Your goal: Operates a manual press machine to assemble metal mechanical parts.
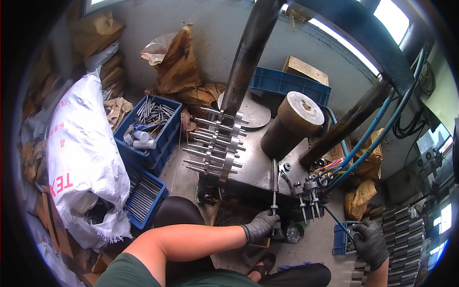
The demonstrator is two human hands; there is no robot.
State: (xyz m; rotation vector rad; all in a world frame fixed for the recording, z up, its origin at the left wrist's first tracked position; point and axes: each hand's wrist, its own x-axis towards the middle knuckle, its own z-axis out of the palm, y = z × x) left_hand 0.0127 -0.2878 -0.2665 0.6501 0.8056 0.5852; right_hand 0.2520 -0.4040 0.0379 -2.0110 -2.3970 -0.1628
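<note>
Reaching forward from the lower edge, a seated person works with two dark-gloved hands at a metal surface [254,160]. The slim shaft [274,186] is the thing nearest the left hand [260,226]. It lies straight ahead of that grip, its long axis running almost vertically up the view, away from the person and onto the front of the surface. Its near end meets the left fingertips, so the left hand is much the nearer of the two; the right is well apart, off to the right and slightly lower.

The left grip looks closed on the shaft's near end, though the glove hides the exact contact. The forearm comes in from the left, so the hand meets the shaft roughly crosswise. The alignment of wrist and shaft seems the relation that counts most here.

The right hand [371,243] appears curled around the lower end of a dark blue rod [337,219], which slants up and left toward the surface; a blue bin [339,241] sits just beside that hand.

Beyond the shaft's far end stands a thick cylinder [279,136]. Gear shafts [234,143] stand in a row to the shaft's left.
</note>
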